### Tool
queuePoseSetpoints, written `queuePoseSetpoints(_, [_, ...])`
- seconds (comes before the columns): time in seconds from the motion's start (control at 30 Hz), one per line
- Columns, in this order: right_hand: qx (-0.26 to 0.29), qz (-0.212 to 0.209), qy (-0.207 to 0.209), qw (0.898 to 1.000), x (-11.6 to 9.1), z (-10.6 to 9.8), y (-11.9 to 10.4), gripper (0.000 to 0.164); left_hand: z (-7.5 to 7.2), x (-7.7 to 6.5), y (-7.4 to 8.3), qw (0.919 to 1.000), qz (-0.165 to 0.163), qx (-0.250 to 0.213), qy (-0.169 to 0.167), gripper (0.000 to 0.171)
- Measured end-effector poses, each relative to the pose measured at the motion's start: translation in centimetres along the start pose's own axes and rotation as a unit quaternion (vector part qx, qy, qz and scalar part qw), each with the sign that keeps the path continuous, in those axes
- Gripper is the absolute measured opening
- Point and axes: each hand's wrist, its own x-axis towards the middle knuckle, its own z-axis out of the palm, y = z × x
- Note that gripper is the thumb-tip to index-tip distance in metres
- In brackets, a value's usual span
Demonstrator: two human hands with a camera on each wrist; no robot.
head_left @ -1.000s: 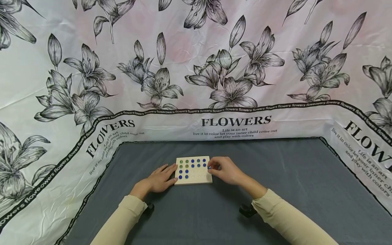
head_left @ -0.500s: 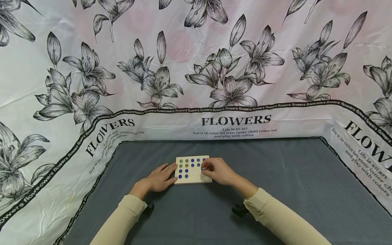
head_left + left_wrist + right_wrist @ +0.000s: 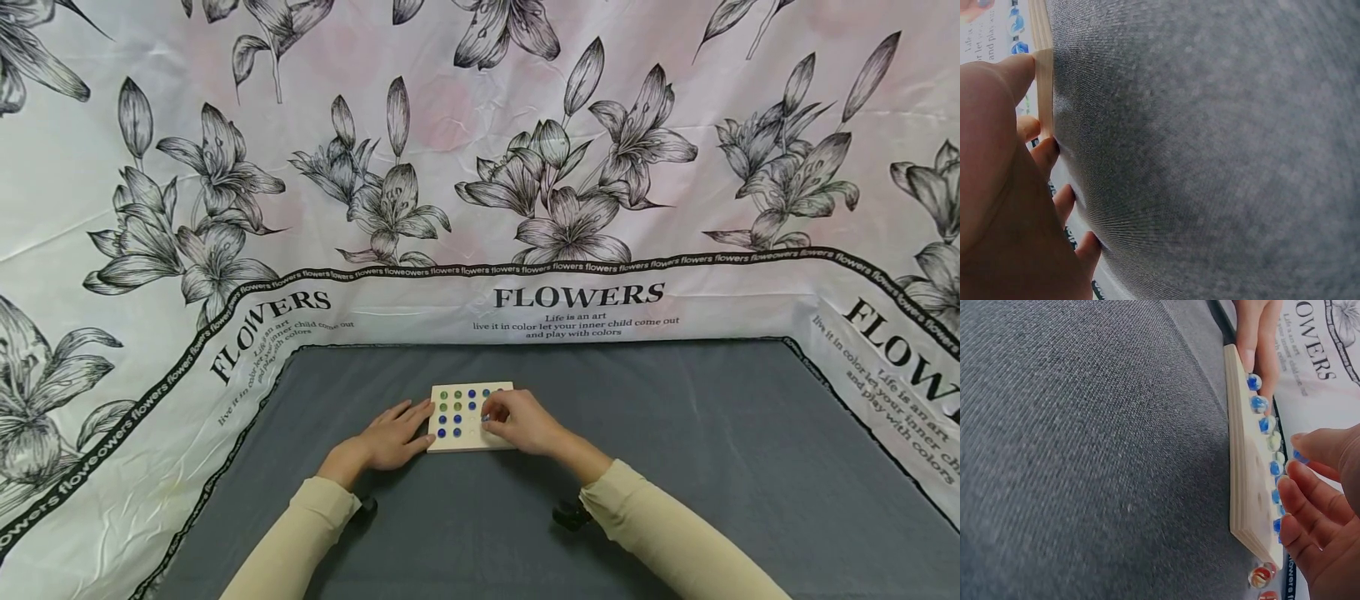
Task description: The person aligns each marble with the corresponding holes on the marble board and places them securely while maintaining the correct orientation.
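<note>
Pinching blue marble (image 3: 1299,456) in right grip (image 3: 525,422), touching board (image 3: 476,445) with spread left grip (image 3: 390,438). Hold across middle; likely hard, slippery.

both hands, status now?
Left hand: open, resting against the left edge of the wooden board.
Right hand: closed, pinching a blue marble between thumb and finger above the board.
</note>
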Motion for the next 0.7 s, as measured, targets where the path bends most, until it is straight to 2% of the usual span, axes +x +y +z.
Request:
queuePoseSetpoints(0.4, [-0.011,0.021,0.002,1.0,0.8,1.4,0.3,0.005,0.1,0.2,0.2,1.0,-0.004,-0.004,-0.005,0.065])
queuePoseSetpoints(0.7, [-0.049,0.039,0.021,0.998,1.4,2.3,0.6,0.006,-0.2,0.1,0.2,1.0,-0.007,-0.001,-0.007,0.065])
